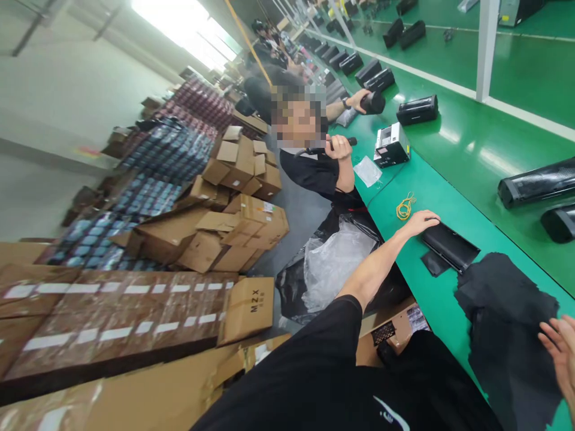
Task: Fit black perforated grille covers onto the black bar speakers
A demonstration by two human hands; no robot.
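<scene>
My left hand (420,222) reaches out along the green bench (449,173) and rests its fingers on the near end of a flat black bar-shaped device (450,246). A small black sheet (432,263) lies beside that device. My right hand (561,353) shows only at the right edge, fingers apart, at the rim of a crumpled black cloth (507,317) spread on the bench. A loop of yellow rubber bands (405,208) lies just beyond my left hand.
A co-worker in black (314,170) sits further along, holding a black tool. A small box (392,145), a clear bag (367,170) and several black speakers (536,182) lie on the bench. Cardboard cartons (233,227) and a plastic-lined bin (330,266) fill the floor at left.
</scene>
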